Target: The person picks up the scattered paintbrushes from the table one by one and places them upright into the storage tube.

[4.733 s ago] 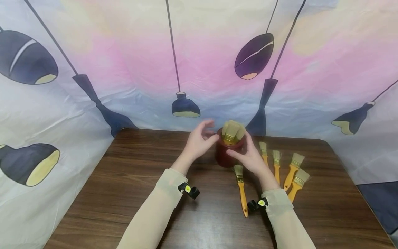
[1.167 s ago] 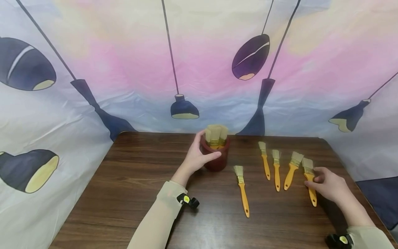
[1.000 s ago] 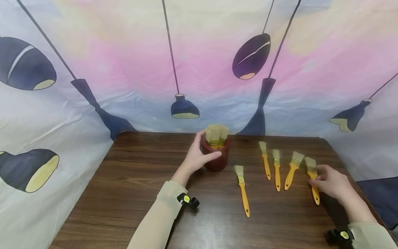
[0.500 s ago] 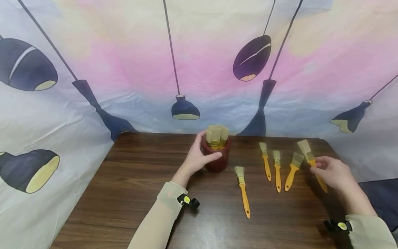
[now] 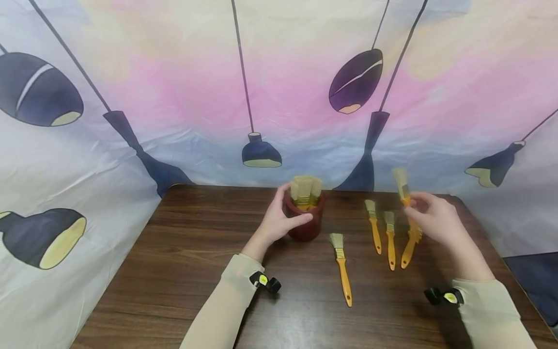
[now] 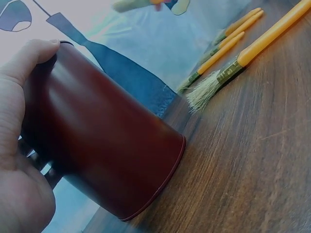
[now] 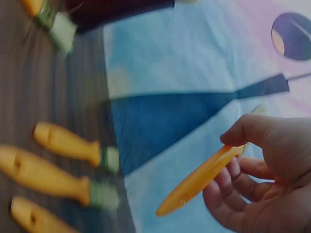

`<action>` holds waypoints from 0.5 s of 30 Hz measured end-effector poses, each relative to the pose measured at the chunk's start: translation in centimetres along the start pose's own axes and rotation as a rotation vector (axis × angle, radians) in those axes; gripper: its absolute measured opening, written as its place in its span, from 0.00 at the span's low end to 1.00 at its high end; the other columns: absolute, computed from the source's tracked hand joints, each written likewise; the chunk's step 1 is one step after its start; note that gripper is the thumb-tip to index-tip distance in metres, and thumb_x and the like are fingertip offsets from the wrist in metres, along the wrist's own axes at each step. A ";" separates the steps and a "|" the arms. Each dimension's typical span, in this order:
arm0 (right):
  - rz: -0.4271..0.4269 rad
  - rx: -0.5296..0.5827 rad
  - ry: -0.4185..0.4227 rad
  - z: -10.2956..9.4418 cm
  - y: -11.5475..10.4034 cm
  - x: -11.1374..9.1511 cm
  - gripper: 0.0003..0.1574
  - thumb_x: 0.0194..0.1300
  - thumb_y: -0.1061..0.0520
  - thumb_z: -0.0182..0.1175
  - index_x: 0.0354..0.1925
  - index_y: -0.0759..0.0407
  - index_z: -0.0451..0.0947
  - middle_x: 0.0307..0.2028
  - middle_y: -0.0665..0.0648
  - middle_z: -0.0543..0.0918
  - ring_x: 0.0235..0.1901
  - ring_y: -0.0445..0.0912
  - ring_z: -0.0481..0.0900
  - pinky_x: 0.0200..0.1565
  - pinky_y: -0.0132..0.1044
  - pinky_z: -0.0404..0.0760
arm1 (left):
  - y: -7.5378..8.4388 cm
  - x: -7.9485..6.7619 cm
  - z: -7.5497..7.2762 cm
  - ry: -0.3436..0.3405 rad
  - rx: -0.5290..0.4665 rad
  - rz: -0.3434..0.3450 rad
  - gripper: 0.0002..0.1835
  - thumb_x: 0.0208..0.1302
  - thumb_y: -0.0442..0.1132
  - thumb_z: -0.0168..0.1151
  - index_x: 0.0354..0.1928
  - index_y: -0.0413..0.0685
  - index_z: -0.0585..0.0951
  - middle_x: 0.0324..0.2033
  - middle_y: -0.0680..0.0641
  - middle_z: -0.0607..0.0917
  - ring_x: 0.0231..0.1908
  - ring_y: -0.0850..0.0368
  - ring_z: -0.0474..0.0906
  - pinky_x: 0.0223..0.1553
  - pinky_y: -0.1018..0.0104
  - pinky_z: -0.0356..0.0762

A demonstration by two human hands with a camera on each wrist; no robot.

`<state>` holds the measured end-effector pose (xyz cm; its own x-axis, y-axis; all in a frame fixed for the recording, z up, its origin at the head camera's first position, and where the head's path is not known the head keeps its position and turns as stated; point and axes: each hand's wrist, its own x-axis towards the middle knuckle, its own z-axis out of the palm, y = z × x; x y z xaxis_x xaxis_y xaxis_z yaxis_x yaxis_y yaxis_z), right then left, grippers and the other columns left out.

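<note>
A dark red cup (image 5: 305, 224) stands upright near the back of the table, with several paintbrushes (image 5: 305, 190) in it, bristles up. My left hand (image 5: 279, 219) grips the cup from its left side, thumb across the front; the left wrist view shows the cup wall (image 6: 107, 131) close up. To the right, my right hand (image 5: 433, 215) pinches a paintbrush (image 5: 402, 184) by its orange handle, raised over the table with bristles up. In the right wrist view, that handle (image 7: 199, 179) lies between thumb and fingers.
One paintbrush (image 5: 342, 271) lies alone in front of the cup. Several more lie in a row on the right, including a narrow paintbrush (image 5: 374, 228) and a wider paintbrush (image 5: 408, 252) partly hidden behind the held one. A printed cloth (image 5: 209, 97) hangs behind the wooden table (image 5: 196, 242).
My right hand has taken the rightmost paintbrush off the table, raised it and carried it left. Earlier the cup shifted slightly left; since then my left hand has stayed on it.
</note>
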<state>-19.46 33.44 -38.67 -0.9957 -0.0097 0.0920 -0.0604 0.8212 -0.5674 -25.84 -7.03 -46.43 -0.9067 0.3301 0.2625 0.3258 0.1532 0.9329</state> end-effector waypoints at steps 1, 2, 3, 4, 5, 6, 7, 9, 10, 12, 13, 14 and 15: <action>-0.012 0.018 0.012 0.2 -0.7 0.2 0.34 0.81 0.50 0.63 0.71 0.73 0.74 0.57 0.75 0.85 0.56 0.70 0.83 0.53 0.65 0.81 | 0.0 0.0 0.0 0.001 0.001 -0.002 0.52 0.63 0.46 0.83 0.83 0.64 0.61 0.72 0.49 0.74 0.74 0.52 0.71 0.77 0.41 0.65; -0.025 0.037 0.029 0.4 -1.3 0.5 0.34 0.80 0.51 0.63 0.72 0.72 0.74 0.57 0.74 0.86 0.55 0.69 0.83 0.53 0.63 0.81 | 0.0 0.0 0.0 0.001 0.003 -0.003 0.52 0.63 0.47 0.83 0.82 0.64 0.61 0.72 0.50 0.74 0.74 0.53 0.71 0.77 0.41 0.65; -0.042 0.061 0.049 0.6 -2.0 0.7 0.33 0.80 0.52 0.63 0.72 0.70 0.74 0.56 0.73 0.86 0.55 0.68 0.84 0.52 0.60 0.82 | 0.0 -0.1 0.0 0.001 0.003 -0.003 0.52 0.63 0.47 0.83 0.83 0.64 0.61 0.72 0.49 0.74 0.74 0.52 0.71 0.77 0.41 0.65; -0.060 0.084 0.065 0.9 -2.6 0.9 0.32 0.79 0.52 0.63 0.72 0.69 0.75 0.56 0.72 0.87 0.54 0.66 0.85 0.52 0.57 0.82 | 0.0 -0.1 0.0 0.001 0.004 -0.005 0.52 0.63 0.47 0.83 0.83 0.64 0.61 0.72 0.49 0.74 0.74 0.52 0.71 0.77 0.41 0.65; -0.075 0.108 0.080 1.1 -3.2 1.1 0.32 0.79 0.53 0.64 0.72 0.68 0.75 0.56 0.71 0.87 0.54 0.66 0.85 0.51 0.54 0.82 | 0.0 -0.1 0.0 0.000 0.004 -0.006 0.52 0.63 0.47 0.83 0.83 0.64 0.61 0.72 0.49 0.74 0.74 0.52 0.71 0.77 0.41 0.65; -0.088 0.134 0.092 1.3 -3.9 1.3 0.32 0.79 0.54 0.64 0.73 0.67 0.75 0.56 0.71 0.87 0.54 0.66 0.85 0.51 0.51 0.82 | 0.0 -0.1 0.0 -0.001 0.005 -0.006 0.52 0.62 0.47 0.83 0.83 0.64 0.61 0.72 0.49 0.74 0.74 0.52 0.71 0.77 0.41 0.65; -0.098 0.155 0.102 1.6 -4.5 1.5 0.32 0.79 0.54 0.64 0.73 0.67 0.75 0.57 0.71 0.87 0.54 0.65 0.85 0.49 0.47 0.83 | 0.1 -0.1 -0.1 -0.001 0.005 -0.006 0.52 0.62 0.47 0.83 0.83 0.64 0.61 0.72 0.49 0.75 0.74 0.52 0.71 0.77 0.41 0.65; -0.116 0.199 0.116 2.2 -5.8 1.9 0.32 0.79 0.55 0.63 0.74 0.67 0.75 0.57 0.71 0.87 0.55 0.65 0.86 0.48 0.41 0.83 | 0.1 -0.1 -0.1 -0.002 0.007 -0.005 0.52 0.62 0.46 0.83 0.83 0.64 0.60 0.72 0.49 0.75 0.74 0.53 0.71 0.77 0.41 0.65; -0.121 0.221 0.121 2.5 -6.4 2.1 0.32 0.79 0.55 0.63 0.74 0.67 0.74 0.57 0.71 0.87 0.55 0.65 0.86 0.47 0.38 0.83 | 0.1 -0.1 -0.1 -0.002 0.007 -0.004 0.53 0.62 0.46 0.83 0.83 0.64 0.60 0.72 0.49 0.75 0.74 0.52 0.71 0.77 0.41 0.65; -0.138 0.284 0.134 3.2 -7.6 2.6 0.31 0.79 0.56 0.63 0.73 0.67 0.75 0.56 0.71 0.87 0.53 0.62 0.87 0.46 0.33 0.84 | 0.0 -0.1 -0.1 -0.002 0.005 -0.002 0.52 0.62 0.45 0.82 0.83 0.63 0.61 0.72 0.48 0.75 0.74 0.52 0.71 0.77 0.41 0.65; -0.148 0.319 0.142 3.6 -8.2 2.8 0.30 0.79 0.57 0.64 0.72 0.66 0.76 0.55 0.70 0.88 0.52 0.61 0.87 0.46 0.32 0.83 | 0.0 -0.1 -0.1 -0.003 0.003 0.000 0.53 0.63 0.45 0.82 0.84 0.62 0.60 0.72 0.48 0.75 0.74 0.52 0.71 0.77 0.41 0.65; -0.160 0.360 0.149 4.0 -8.7 3.1 0.28 0.78 0.58 0.64 0.71 0.66 0.77 0.53 0.69 0.88 0.50 0.59 0.87 0.46 0.30 0.83 | 0.0 0.0 -0.1 -0.003 0.002 0.001 0.53 0.63 0.45 0.82 0.84 0.62 0.60 0.72 0.47 0.75 0.74 0.51 0.71 0.77 0.40 0.65; -0.174 0.401 0.151 4.3 -9.3 3.3 0.27 0.78 0.59 0.65 0.70 0.66 0.78 0.52 0.69 0.88 0.48 0.56 0.88 0.46 0.29 0.83 | 0.0 0.0 -0.1 -0.004 -0.001 0.001 0.53 0.63 0.45 0.82 0.84 0.62 0.60 0.73 0.47 0.75 0.74 0.51 0.71 0.77 0.40 0.65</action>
<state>-22.45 23.34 -36.64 -0.9488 -0.0203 0.3153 -0.2779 0.5287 -0.8021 -25.80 -7.09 -46.38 -0.9051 0.3343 0.2628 0.3269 0.1519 0.9328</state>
